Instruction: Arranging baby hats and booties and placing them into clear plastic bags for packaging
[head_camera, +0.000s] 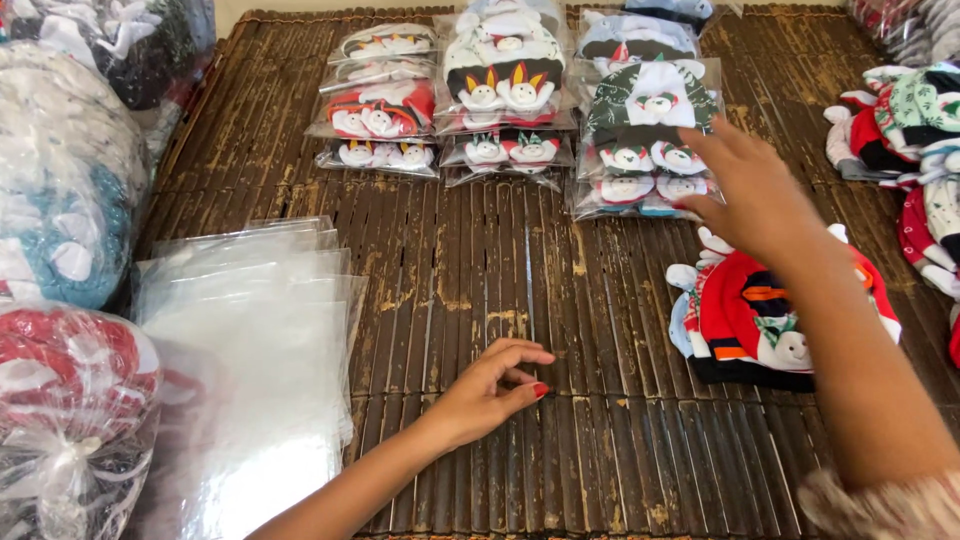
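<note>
My left hand (488, 388) rests on the dark slatted bamboo mat (480, 260), fingers loosely curled and holding nothing. My right hand (755, 190) hovers open, fingers spread, just beside the right-hand stack of bagged holiday socks (640, 130) and above a loose pile of unbagged socks (745, 320) in red, black and white. Two more stacks of bagged socks (505, 80) and bagged socks (380, 100) lie at the back of the mat. A pile of clear plastic sleeves (250, 350) lies to the left of my left hand.
Large clear sacks stuffed with socks (70, 400) crowd the left edge. More loose holiday socks (915, 130) are heaped at the right edge. Bare mat lies between the sleeves, the stacks and the loose pile.
</note>
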